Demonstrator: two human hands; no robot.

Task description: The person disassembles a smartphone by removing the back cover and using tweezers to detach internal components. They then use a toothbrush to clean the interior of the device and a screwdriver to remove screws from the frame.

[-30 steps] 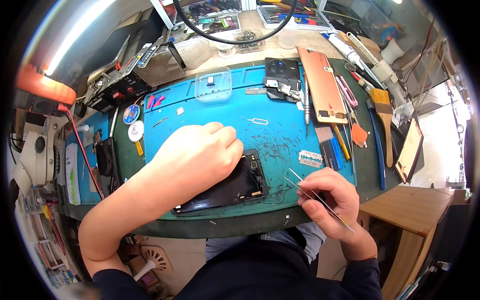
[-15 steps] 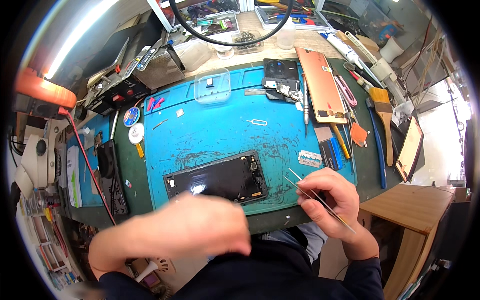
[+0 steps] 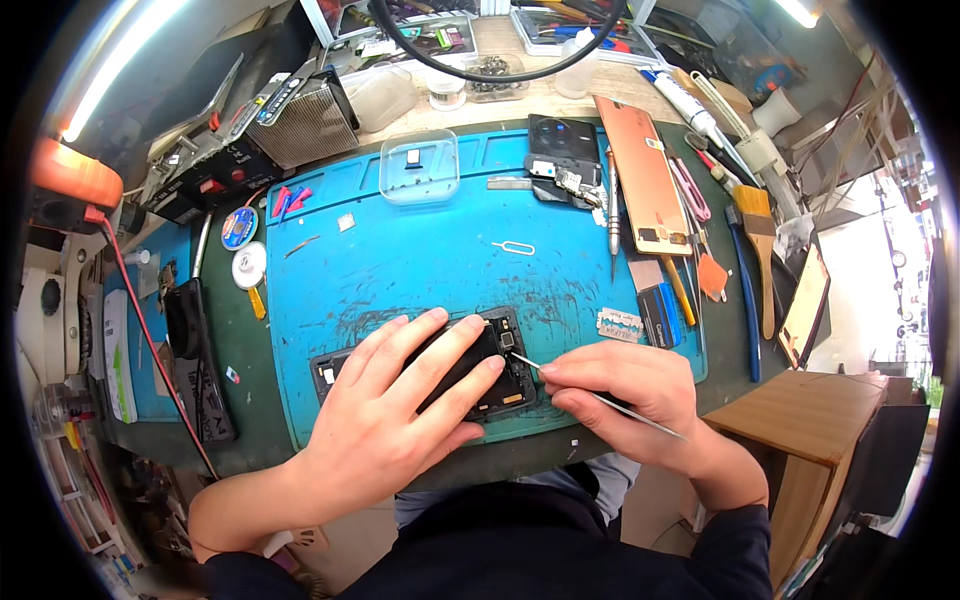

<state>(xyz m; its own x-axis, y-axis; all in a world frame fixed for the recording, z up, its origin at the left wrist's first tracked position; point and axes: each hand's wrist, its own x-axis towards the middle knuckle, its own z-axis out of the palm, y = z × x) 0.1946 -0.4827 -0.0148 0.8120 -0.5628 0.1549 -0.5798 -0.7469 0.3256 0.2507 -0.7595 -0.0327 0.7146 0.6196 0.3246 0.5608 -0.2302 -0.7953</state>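
A black phone frame [image 3: 518, 383] with bare components at its right end lies near the front of the blue work mat [image 3: 400, 270]. Spread flat across its middle is my left hand [image 3: 395, 405], fingers apart, pressing on the dark surface and hiding much of it. My right hand [image 3: 630, 395] pinches thin metal tweezers [image 3: 640, 416]. Their tips touch or hover just over the phone's right end; which of the two I cannot tell. A razor blade [image 3: 619, 325] rests on the mat beyond my right hand, beside a blue and black card [image 3: 661, 314].
A clear plastic box [image 3: 419, 190] with small parts stands at the mat's back. A SIM pin [image 3: 514, 248] lies mid-mat. Rightward are a copper-coloured phone panel [image 3: 645, 180], a screwdriver [image 3: 613, 215] and brushes [image 3: 758, 240]. Solder spools [image 3: 249, 265] sit at left; a black cable loop [image 3: 500, 78] hangs above.
My left hand, blurred and raised before, has come down flat onto the phone. My right hand has moved left, bringing the tweezers to the phone's right end. The whole view has shifted slightly.
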